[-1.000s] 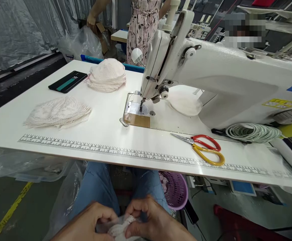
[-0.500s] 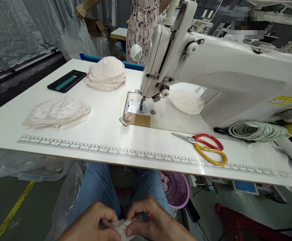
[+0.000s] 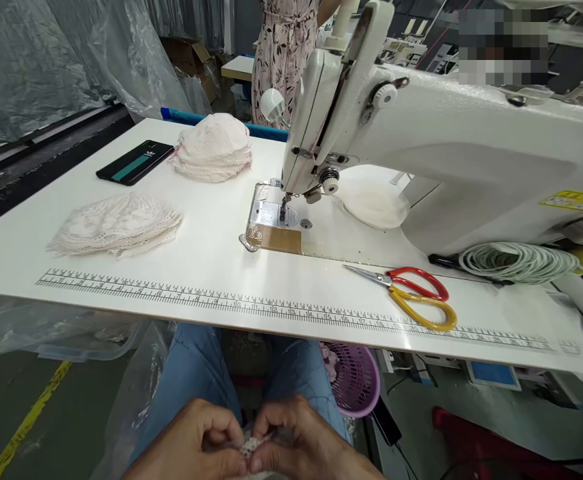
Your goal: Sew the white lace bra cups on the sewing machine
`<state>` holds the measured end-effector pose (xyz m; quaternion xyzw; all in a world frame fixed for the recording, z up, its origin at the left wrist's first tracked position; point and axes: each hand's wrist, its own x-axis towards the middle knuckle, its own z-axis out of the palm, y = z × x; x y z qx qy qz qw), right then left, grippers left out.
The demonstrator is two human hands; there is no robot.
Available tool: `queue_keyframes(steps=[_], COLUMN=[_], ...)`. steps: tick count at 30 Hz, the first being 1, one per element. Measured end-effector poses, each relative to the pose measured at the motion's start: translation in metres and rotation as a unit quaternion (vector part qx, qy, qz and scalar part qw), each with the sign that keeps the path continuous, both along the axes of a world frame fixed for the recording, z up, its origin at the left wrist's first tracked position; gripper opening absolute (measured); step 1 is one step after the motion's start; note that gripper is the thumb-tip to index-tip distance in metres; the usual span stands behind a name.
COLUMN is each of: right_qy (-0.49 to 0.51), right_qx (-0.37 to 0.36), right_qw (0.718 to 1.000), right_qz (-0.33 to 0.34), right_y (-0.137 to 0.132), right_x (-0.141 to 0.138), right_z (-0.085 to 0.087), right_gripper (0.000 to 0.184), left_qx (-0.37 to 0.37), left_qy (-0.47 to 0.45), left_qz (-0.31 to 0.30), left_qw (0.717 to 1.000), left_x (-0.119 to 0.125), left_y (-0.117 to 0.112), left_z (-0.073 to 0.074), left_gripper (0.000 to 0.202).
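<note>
Low down, the left hand [image 3: 199, 440] and right hand [image 3: 299, 440] pinch white lace fabric [image 3: 249, 447] between thumbs and fingers, over the lap [image 3: 199, 367]. Beyond, scissors [image 3: 390, 280] lie on the white table [image 3: 211, 267], with a lacy stack [image 3: 121, 223] to the left. Farther back stand the sewing machine [image 3: 451, 133] and a pinkish stack [image 3: 214, 150] beside a phone [image 3: 135, 163].

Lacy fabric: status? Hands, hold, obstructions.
Left hand and right hand pinching lacy fabric near the lap. Fabric mostly hidden by fingers. Scissors on table, away from hands.
</note>
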<state>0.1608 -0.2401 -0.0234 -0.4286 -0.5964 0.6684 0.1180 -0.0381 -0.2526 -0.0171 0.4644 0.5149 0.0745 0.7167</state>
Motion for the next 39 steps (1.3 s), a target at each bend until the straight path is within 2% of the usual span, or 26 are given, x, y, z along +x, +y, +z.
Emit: queue_keyframes(steps=[4, 8, 12, 16, 20, 23, 26, 29, 31, 32, 33, 35, 36, 37, 39], right_qy=[-0.038, -0.006, 0.012, 0.020, 0.015, 0.020, 0.002, -0.048, -0.117, -0.166, -0.218, -0.324, -0.363, -0.387, -0.410], right_qx=[0.036, 0.037, 0.039, 0.016, 0.013, 0.014, 0.085, 0.212, 0.285, 0.348, 0.424, 0.541, 0.571, 0.586, 0.593], right_qw=[0.999, 0.999, 0.999, 0.999, 0.999, 1.000, 0.996, 0.975, 0.951, 0.922, 0.876, 0.769, 0.728, 0.706, 0.689], right_qz=[0.005, -0.002, -0.014, -0.023, -0.030, -0.015, 0.030, 0.052, 0.005, -0.027, -0.068, -0.109, -0.107, -0.096, -0.070], right_y=[-0.001, -0.004, -0.004, -0.003, -0.005, -0.005, 0.000, 0.015, 0.031, 0.040, 0.050, 0.071, 0.079, 0.087, 0.099], right_x=[0.006, 0.007, 0.007, 0.012, 0.014, 0.015, 0.027, 0.061, 0.092, 0.108, 0.122, 0.147, 0.156, 0.163, 0.172], right_z=[-0.001, -0.007, -0.010, -0.007, -0.008, -0.007, 0.013, 0.053, 0.077, 0.086, 0.090, 0.089, 0.085, 0.080, 0.072], right_gripper=[0.049, 0.045, 0.045, 0.046, 0.049, 0.052, 0.045, 0.029, 0.020, 0.018, 0.018, 0.028, 0.032, 0.035, 0.038], left_qx=[0.003, 0.007, -0.054, -0.065, -0.042, -0.034, -0.026, -0.021, -0.011, -0.008, -0.005, -0.019, -0.034, -0.047, -0.064], left_qy=[-0.003, -0.045, -0.084, -0.089, -0.056, -0.068, -0.061, -0.013, 0.006, 0.007, 0.002, -0.022, -0.035, -0.046, -0.064], left_qz=[-0.003, 0.001, 0.019, 0.010, 0.014, 0.010, 0.000, -0.021, -0.035, -0.035, -0.030, -0.029, -0.035, -0.040, -0.042], left_qw=[1.000, 0.999, 0.995, 0.994, 0.997, 0.997, 0.998, 0.999, 0.999, 0.999, 1.000, 0.999, 0.998, 0.997, 0.995], left_x=[0.001, -0.001, -0.001, 0.001, 0.003, 0.005, 0.007, 0.007, 0.008, 0.009, 0.010, 0.012, 0.013, 0.014, 0.013], left_y=[-0.001, -0.005, -0.008, -0.007, -0.005, -0.002, 0.001, 0.006, 0.009, 0.010, 0.010, 0.010, 0.009, 0.008, 0.006], left_z=[-0.006, -0.020, -0.029, -0.027, -0.022, -0.017, -0.009, 0.000, 0.004, 0.005, 0.005, 0.001, -0.002, -0.005, -0.010], left_gripper=[0.030, 0.048, 0.060, 0.067, 0.062, 0.061, 0.057, 0.045, 0.038, 0.037, 0.038, 0.046, 0.051, 0.055, 0.062])
